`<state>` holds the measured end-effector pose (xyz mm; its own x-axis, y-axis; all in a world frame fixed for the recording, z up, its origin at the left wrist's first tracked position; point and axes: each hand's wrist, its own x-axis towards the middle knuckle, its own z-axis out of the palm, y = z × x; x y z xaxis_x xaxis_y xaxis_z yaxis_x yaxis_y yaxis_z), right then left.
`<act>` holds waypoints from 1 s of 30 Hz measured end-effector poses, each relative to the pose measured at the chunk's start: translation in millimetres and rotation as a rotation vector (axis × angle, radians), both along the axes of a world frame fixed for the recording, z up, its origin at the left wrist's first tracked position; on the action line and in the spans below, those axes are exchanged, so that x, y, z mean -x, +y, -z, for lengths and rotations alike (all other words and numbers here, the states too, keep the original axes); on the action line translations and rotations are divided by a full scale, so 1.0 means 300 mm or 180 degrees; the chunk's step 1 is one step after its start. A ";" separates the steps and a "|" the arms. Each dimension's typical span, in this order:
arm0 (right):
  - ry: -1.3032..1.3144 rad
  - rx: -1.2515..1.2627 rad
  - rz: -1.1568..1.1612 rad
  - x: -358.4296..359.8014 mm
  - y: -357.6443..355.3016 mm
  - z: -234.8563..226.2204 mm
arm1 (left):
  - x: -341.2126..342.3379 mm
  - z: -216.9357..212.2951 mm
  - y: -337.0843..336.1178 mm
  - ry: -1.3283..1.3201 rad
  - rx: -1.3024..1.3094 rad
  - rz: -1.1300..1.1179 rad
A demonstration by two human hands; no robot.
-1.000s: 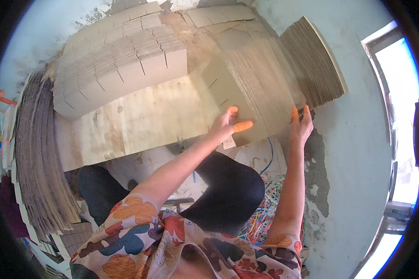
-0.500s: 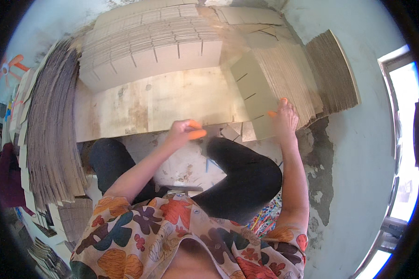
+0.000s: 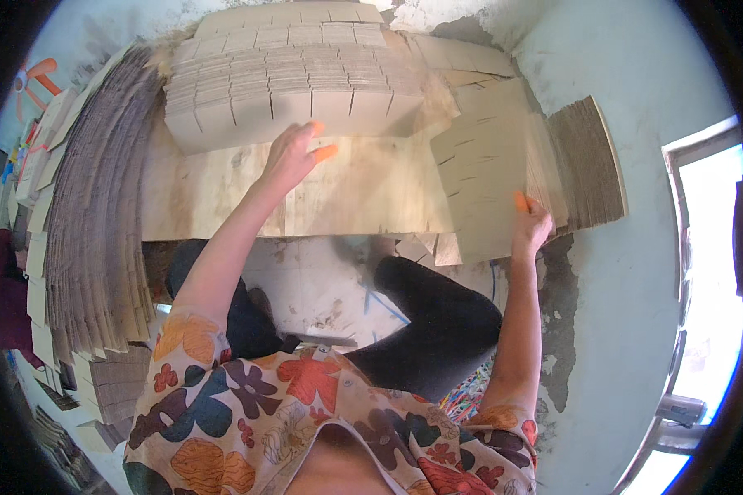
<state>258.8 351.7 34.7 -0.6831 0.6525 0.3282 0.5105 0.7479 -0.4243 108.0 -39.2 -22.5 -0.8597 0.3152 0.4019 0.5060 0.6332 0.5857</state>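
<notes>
- Step in hand looks like shifting cardboard sheets (image 3: 483,161), right of the slotted stack (image 3: 293,70).
- Your right hand (image 3: 534,224) touches their edge; can't tell if gripping.
- Your left hand (image 3: 289,158), empty, fingers apart, nears the slotted stack's front.
- Next move calls for edge control.

Counting from the person's chest, with 12 o'clock straight ahead, the table (image 3: 371,190) lies at 12. On its far side stands a row of cardboard (image 3: 293,103), and the left hand (image 3: 291,157) is over the table, near this row. At 10 o'clock, a tall stack (image 3: 99,214) is beside the table's left end. At 1 o'clock are the cardboard sheets (image 3: 480,173), with the right hand (image 3: 534,223) at their right edge. Just right of these is a pile (image 3: 590,165). The window (image 3: 722,190) is between 2 and 3.
</notes>
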 end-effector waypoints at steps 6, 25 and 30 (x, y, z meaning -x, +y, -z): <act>0.2286 0.0398 -0.0294 0.074 -0.169 -0.198 | 0.253 0.032 0.155 0.0925 0.0550 0.0092; 0.1600 0.0286 -0.1121 0.268 -0.385 -0.049 | 0.420 0.035 0.277 0.0836 0.0903 0.0466; 0.1559 -0.0032 -0.1329 0.273 -0.402 -0.036 | 0.405 0.047 0.253 0.0664 0.0750 0.0485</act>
<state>176.9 231.3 45.4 -0.6482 0.3594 0.6713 -0.0756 0.8468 -0.5264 -13.4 36.9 -36.7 -0.7027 0.5385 0.4650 0.6985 0.6467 0.3065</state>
